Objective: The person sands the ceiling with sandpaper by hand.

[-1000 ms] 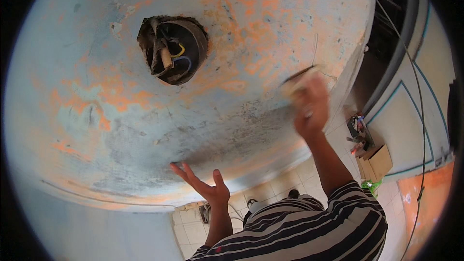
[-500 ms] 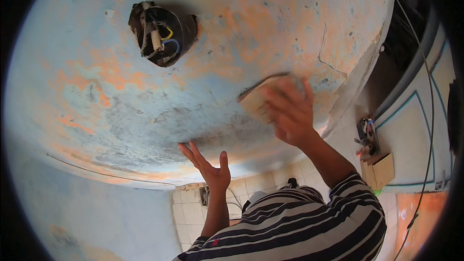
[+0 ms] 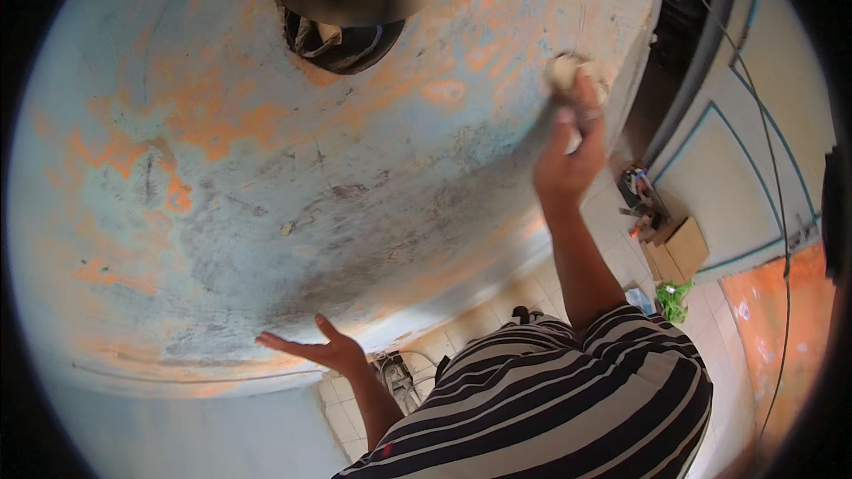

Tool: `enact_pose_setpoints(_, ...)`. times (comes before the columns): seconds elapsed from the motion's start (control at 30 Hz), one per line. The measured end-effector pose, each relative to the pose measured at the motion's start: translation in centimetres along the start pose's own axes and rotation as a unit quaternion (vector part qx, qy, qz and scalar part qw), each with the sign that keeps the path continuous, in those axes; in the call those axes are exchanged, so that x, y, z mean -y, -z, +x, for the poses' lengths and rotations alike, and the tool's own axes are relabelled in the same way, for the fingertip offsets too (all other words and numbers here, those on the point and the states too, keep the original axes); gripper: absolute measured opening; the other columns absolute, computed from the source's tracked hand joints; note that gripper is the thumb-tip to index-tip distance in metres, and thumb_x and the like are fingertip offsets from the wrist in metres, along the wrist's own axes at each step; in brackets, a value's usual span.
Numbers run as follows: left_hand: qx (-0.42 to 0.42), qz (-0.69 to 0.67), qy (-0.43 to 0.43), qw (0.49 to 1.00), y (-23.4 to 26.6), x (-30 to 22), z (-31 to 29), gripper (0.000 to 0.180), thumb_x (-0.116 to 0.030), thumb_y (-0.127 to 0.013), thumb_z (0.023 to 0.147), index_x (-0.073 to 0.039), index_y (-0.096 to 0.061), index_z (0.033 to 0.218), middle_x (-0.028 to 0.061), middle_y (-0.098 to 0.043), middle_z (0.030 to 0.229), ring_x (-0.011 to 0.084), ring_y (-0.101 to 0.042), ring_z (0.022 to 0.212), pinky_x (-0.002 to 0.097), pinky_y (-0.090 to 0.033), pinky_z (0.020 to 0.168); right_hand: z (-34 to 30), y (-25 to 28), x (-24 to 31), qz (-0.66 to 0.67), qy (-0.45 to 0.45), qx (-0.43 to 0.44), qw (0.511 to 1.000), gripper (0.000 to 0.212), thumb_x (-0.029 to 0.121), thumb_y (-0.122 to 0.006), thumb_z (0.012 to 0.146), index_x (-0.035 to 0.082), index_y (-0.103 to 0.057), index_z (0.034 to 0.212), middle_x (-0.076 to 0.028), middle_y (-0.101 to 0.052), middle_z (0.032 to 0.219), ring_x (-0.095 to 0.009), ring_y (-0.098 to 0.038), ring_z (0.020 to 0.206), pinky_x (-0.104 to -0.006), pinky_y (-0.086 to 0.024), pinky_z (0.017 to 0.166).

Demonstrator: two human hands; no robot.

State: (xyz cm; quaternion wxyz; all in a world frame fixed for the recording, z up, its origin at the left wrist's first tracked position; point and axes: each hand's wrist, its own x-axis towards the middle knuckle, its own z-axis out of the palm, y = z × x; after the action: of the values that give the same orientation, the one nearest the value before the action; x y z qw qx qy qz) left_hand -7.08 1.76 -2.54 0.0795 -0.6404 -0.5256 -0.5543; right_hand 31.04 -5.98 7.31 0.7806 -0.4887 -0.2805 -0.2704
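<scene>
Loosely, the left hand (image 3: 327,350) is spread wide at 7 o'clock, near the patchy blue-and-orange wall (image 3: 426,124); a round wall hole (image 3: 355,57) opens at 11; at 2 o'clock the blurred right hand (image 3: 570,158) is clamped on a pale sheet (image 3: 564,69) at half past 1; a cardboard box (image 3: 682,250) sits at 3 o'clock

A hole (image 3: 355,53) in the wall (image 3: 426,160) lies left of the right hand (image 3: 571,160), a box (image 3: 682,250) right
</scene>
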Motion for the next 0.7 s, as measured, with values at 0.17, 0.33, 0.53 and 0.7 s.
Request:
enact_pose_setpoints(0.17, 0.038, -0.053, 0.004, 0.998, 0.8, 3.6, 1.8, 0.092, -0.056, -0.057, 0.102, -0.008, -0.012, 0.167, 0.0229, -0.001, 0.172, 0.0439, -0.006, 0.159, 0.0617, -0.014, 0.125, -4.6, -0.6, 1.9, -0.188, 0.214, 0.130, 0.950, 0.029, 0.010, -0.055, 0.103, -0.003, -0.065, 0.127, -0.022, -0.067, 0.131, -0.039, -0.062, 0.128, -0.0495, -0.046, 0.108)
enact_pose_setpoints(0.33, 0.073, -0.084, -0.035, 0.993, 0.7, 4.7, 1.7, 0.092, -0.060, -0.058, 0.100, -0.010, -0.019, 0.166, 0.0238, 0.010, 0.172, 0.0455, 0.004, 0.159, 0.0665, -0.011, 0.124, -5.0, -0.5, 2.0, -0.121, -0.081, 0.010, 0.989, 0.033, 0.010, -0.057, 0.103, -0.003, -0.061, 0.133, -0.021, -0.066, 0.135, -0.034, -0.064, 0.127, -0.0403, -0.048, 0.107)
enact_pose_setpoints(0.53, 0.085, -0.073, -0.127, 0.985, -0.3, 7.9, 1.0, 0.093, -0.063, -0.058, 0.098, -0.011, -0.022, 0.166, 0.0253, 0.011, 0.171, 0.0495, 0.011, 0.157, 0.0757, -0.003, 0.118, -3.0, -1.2, 0.9, -0.215, 0.124, 0.027, 0.968, 0.022, 0.006, -0.060, 0.098, 0.001, -0.066, 0.118, -0.024, -0.067, 0.131, -0.037, -0.065, 0.123, -0.0398, -0.050, 0.104)
enact_pose_setpoints(0.7, 0.124, -0.068, -0.138, 0.980, 1.0, 9.3, 0.8, 0.092, -0.062, -0.059, 0.097, -0.012, -0.023, 0.165, 0.0263, 0.009, 0.171, 0.0518, 0.011, 0.156, 0.0764, -0.003, 0.117, -5.3, -2.9, 3.7, -0.221, 0.084, -0.009, 0.972, 0.025, 0.007, -0.064, 0.098, -0.003, -0.066, 0.121, -0.019, -0.075, 0.106, -0.021, -0.072, 0.091, -0.0319, -0.054, 0.082)
